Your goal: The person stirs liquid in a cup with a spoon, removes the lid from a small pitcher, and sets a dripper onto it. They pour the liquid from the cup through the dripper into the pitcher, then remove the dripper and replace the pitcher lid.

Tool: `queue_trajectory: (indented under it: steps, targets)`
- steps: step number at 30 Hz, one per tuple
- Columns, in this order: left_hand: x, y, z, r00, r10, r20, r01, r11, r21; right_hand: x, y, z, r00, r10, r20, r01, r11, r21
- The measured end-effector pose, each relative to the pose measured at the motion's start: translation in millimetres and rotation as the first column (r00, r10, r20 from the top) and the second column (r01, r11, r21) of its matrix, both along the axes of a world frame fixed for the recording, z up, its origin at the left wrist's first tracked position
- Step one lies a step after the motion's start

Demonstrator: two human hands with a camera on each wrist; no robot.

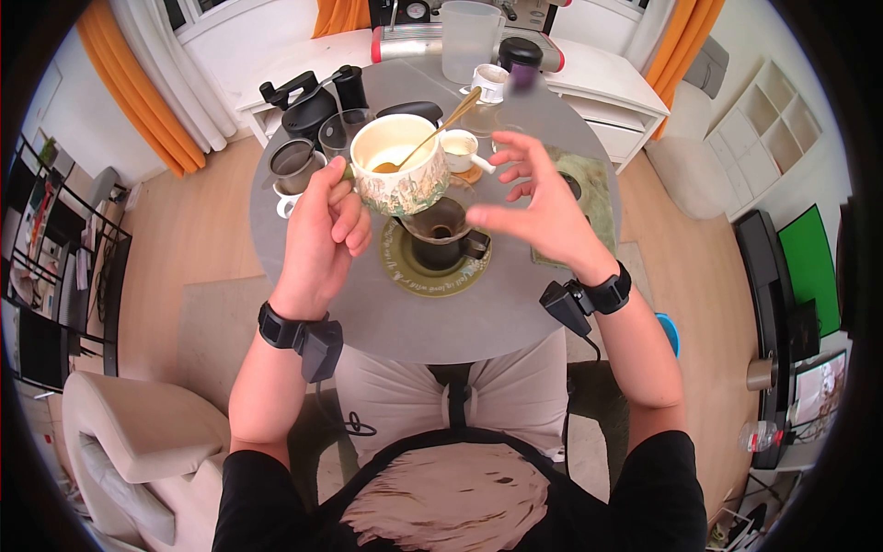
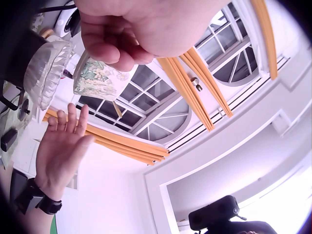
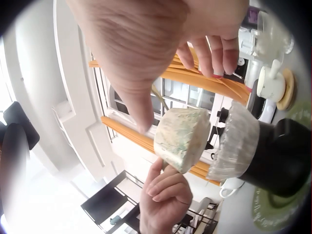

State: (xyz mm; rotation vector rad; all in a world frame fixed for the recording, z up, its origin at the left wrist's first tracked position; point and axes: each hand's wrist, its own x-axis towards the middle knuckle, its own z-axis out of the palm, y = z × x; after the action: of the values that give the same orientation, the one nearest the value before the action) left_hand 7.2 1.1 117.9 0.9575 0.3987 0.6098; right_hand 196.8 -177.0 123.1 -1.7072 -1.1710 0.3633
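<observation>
A white mug (image 1: 405, 189) with a raised floral pattern is held up above the table. My left hand (image 1: 322, 235) grips it by its handle, thumb on top and fingers curled. A gold spoon (image 1: 445, 127) leans in the mug, its handle rising past the rim on the right. My right hand (image 1: 547, 207) is spread open beside the mug, palm toward it and apart from it. Below stands a clear ribbed dripper (image 3: 236, 141) on a dark server (image 1: 437, 256), which sits on a green plate (image 1: 395, 269) with lettering. The mug partly covers the dripper in the head view.
Left on the round grey table (image 1: 386, 331) stand a black hand grinder (image 1: 308, 115) and a dark-topped cup (image 1: 294, 161). Farther back are a small white cup (image 1: 457, 147) on a wooden coaster, a plastic pitcher (image 1: 467, 46) and a dark jar (image 1: 521, 63). A green mat (image 1: 589, 207) lies right.
</observation>
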Motion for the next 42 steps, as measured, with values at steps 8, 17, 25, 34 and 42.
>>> queue_trajectory:
  steps: [8,17,25,34,42]
  targets:
    - [-17,-4,5,0.997,0.005,0.083,-0.001,0.999,-0.048,-15,19,-14,0.964,0.129,0.232,-0.1,0.986,-0.133]
    - [-39,-4,2,0.993,0.054,0.106,-0.044,0.994,-0.096,-16,33,-20,0.978,0.15,0.143,-0.135,0.984,-0.115]
    - [-49,3,-3,0.986,0.085,0.143,-0.072,0.993,-0.094,-2,34,-9,0.986,0.093,-0.139,-0.091,0.996,0.019]
    - [-56,1,-10,0.991,0.116,0.073,-0.11,0.991,-0.08,48,58,11,0.976,-0.11,-0.189,0.141,0.977,0.16]
    - [-53,-6,-24,0.998,0.047,0.034,-0.047,0.999,-0.008,75,101,-30,0.934,-0.288,0.21,0.283,0.958,0.056]
